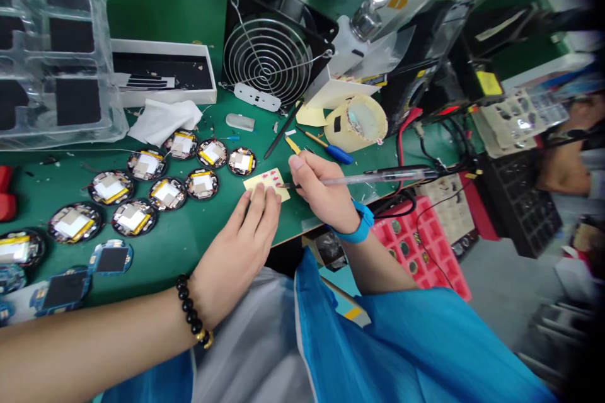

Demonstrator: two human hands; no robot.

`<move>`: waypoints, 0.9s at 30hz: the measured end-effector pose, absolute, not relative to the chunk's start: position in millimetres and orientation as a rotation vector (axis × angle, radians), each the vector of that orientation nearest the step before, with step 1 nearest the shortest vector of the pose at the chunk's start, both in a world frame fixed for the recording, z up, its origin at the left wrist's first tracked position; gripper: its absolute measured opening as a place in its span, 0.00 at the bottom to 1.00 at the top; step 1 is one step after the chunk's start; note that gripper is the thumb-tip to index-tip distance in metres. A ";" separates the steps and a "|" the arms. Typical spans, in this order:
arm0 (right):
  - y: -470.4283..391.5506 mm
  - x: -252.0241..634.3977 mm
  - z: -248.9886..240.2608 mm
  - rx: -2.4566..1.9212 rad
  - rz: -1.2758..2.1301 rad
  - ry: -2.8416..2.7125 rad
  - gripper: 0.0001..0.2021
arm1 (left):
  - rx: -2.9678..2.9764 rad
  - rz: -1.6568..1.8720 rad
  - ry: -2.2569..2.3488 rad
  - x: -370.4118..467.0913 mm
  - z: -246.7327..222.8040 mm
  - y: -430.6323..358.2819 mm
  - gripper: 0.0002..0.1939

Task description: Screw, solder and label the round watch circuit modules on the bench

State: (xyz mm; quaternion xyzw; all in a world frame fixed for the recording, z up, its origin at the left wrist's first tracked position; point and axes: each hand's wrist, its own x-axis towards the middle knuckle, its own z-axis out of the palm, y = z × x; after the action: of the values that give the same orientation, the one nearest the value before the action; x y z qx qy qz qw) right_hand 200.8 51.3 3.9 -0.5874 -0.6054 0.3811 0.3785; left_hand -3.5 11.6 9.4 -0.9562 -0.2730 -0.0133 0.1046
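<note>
My right hand [326,192] is closed round a clear-barrelled pen [378,176], whose tip touches or nearly touches a small yellow paper note [266,182]. Several red marks show on the note. My left hand [248,236], with a black bead bracelet at the wrist, lies with its fingers stretched out over the note's near edge, pressing it to the green table. Left of the note sit several round black electronic modules [202,184], each with a silvery battery-like block on top. A blue wristband is on my right wrist.
A fan with a wire guard [267,60] stands behind the note. Right of it are a yellow tape roll [357,123] and a blue-handled tool [336,152]. Clear trays [51,44] fill the far left; a pink tray [420,245] lies beyond the table edge. Another person's arm [562,157] shows far right.
</note>
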 end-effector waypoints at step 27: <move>51.4 200.1 6.0 -1.531 0.944 -1.543 0.27 | -2.783 0.005 -0.800 -3.1 11.0 11.6 0.32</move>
State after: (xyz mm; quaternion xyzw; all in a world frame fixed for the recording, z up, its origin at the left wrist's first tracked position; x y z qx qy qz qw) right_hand 200.1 51.4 6.0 -0.5985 -0.6034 0.3690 0.3763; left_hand -3.1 11.6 11.0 -0.9539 -0.2740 0.0017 0.1227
